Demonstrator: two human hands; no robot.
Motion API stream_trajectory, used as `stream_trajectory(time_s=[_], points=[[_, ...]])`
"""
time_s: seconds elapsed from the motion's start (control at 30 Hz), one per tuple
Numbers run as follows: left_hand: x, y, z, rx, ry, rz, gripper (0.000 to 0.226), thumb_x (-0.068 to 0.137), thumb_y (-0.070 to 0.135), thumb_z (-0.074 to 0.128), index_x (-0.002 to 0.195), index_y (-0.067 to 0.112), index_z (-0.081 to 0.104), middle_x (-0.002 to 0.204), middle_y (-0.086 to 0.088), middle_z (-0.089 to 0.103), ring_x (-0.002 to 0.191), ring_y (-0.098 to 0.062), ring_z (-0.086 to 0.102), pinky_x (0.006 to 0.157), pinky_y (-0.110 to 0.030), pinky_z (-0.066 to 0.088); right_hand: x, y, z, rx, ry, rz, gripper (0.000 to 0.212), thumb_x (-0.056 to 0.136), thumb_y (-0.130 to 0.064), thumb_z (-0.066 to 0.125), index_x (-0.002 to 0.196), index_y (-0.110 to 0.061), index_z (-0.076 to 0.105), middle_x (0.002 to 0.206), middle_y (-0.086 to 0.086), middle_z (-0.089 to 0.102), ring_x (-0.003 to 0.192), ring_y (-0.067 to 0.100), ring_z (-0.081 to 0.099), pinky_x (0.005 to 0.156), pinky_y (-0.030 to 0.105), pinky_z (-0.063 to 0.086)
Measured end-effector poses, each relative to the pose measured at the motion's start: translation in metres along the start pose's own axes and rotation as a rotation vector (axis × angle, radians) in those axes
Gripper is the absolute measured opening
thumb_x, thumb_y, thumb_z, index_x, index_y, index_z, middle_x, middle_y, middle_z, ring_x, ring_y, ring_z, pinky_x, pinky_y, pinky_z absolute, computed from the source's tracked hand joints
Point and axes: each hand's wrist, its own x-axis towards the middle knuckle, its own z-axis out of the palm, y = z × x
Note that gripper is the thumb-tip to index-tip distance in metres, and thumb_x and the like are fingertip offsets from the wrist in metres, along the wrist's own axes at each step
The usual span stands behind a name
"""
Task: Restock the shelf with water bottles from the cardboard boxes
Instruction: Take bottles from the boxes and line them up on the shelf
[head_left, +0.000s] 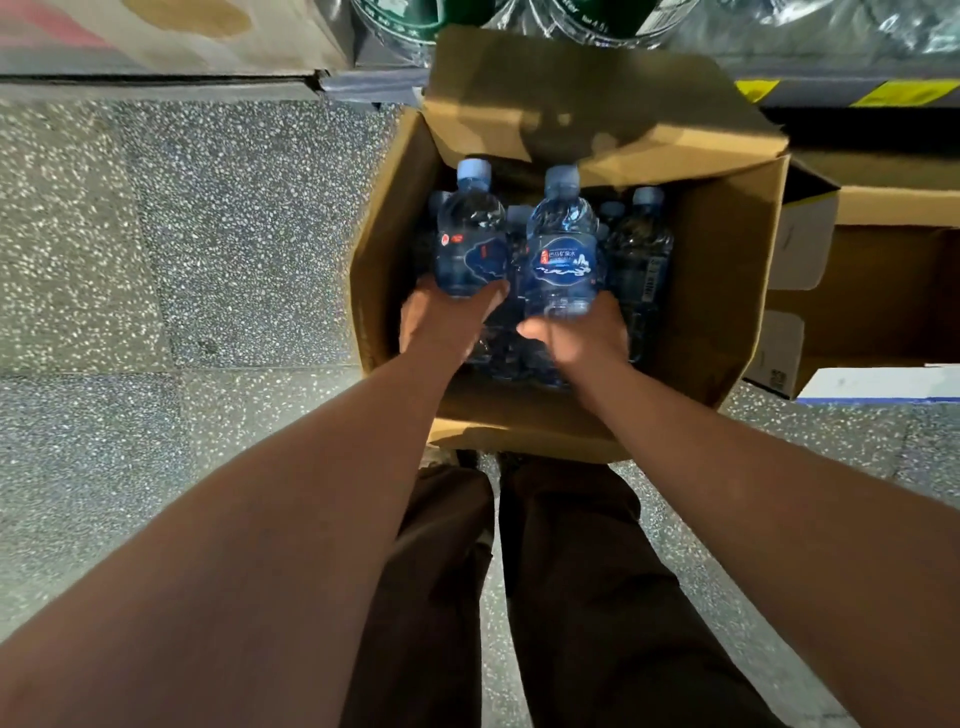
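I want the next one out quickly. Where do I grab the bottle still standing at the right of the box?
Take the bottle by its neck under the cap, from above: it stands upright, with the box wall and a neighbouring bottle crowding its sides.

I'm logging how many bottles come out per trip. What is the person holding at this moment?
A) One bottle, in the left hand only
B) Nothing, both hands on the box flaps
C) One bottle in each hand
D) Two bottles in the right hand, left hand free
C: the left hand grips the base of one water bottle and the right hand grips a second bottle, both over the open cardboard box.
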Motion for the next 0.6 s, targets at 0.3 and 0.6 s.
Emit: stream_trajectory(time_s=[0.3, 0.6], points=[[-0.076, 0.021, -0.052, -0.188, -0.190, 0.109, 0.054, 0.068, 0.054, 0.076, 0.111, 0.023, 0.063, 0.097, 0.001, 0.071, 0.080, -0.017, 0.066, 0.066, -0.028, 0.055, -0.080, -0.021, -0.043, 0.238, -0.150, -0.056, 0.056, 0.060, -0.008, 0.084, 0.111, -0.010, 0.063, 0.096, 0.006, 0.071, 0.086, 0.018, 0.068, 0.079, 0.033, 0.053], [-0.186, 0.062, -0.127, -0.424, -0.314, 0.209, 0.019, 0.082, 0.024, 0.072, 0.099, 0.021, 0.064, 0.106, -0.010, 0.070, 0.097, -0.028, 0.068, 0.085, -0.051, 0.054, -0.196, -0.070, -0.114, 0.333, -0.320, -0.365, 0.042, 0.069, 0.011, 0.074, 0.107, 0.000, 0.061, 0.091, 0.019, 0.066, 0.075, 0.026, 0.062, 0.066, 0.038, 0.049]])
